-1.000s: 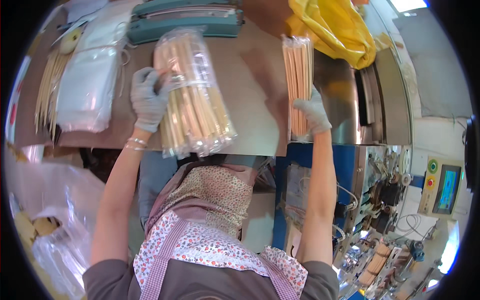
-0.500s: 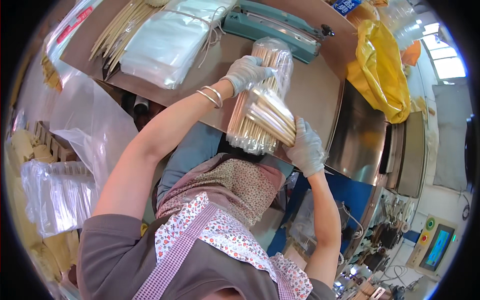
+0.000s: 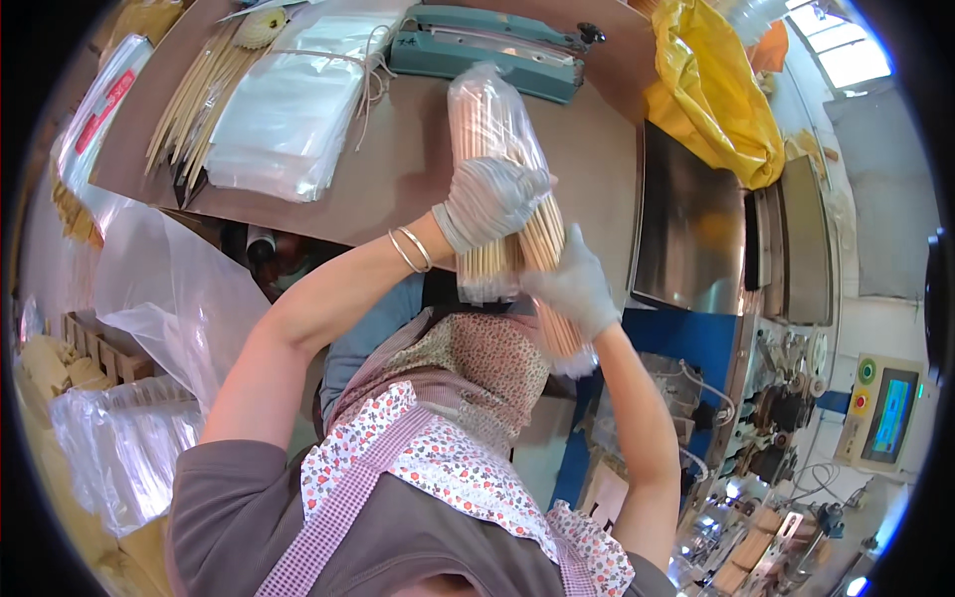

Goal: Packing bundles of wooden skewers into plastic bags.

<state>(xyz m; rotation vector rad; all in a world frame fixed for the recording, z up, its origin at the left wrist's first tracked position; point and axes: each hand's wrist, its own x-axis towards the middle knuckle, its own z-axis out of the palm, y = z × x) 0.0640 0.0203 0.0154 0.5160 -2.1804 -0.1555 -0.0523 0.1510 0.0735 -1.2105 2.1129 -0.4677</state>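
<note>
My left hand (image 3: 492, 204), in a thin pale glove, is closed around a clear plastic bag of wooden sticks (image 3: 482, 124) near the table's front edge. The bag is tilted, its far end pointing toward the back of the table. A second bundle of wooden sticks (image 3: 542, 239) lies slantwise along its right side, its near end in clear plastic. My right hand (image 3: 577, 284), gloved as well, is closed around the lower part of that bundle. The left fingers also touch the upper part of the second bundle. My palms hide where the two packs meet.
A tied stack of clear bags (image 3: 284, 119) lies left on the brown table (image 3: 408, 149), beside loose thin sticks (image 3: 199, 90). Behind is a green bag sealer (image 3: 487, 55). Right are a yellow sack (image 3: 711, 90), a metal plate (image 3: 691, 229), machinery and a control panel (image 3: 880, 413).
The second bundle has turned from lying across the bag to slanting along its right side. My left hand has come nearer and my right hand slightly left. The whole view has shifted.
</note>
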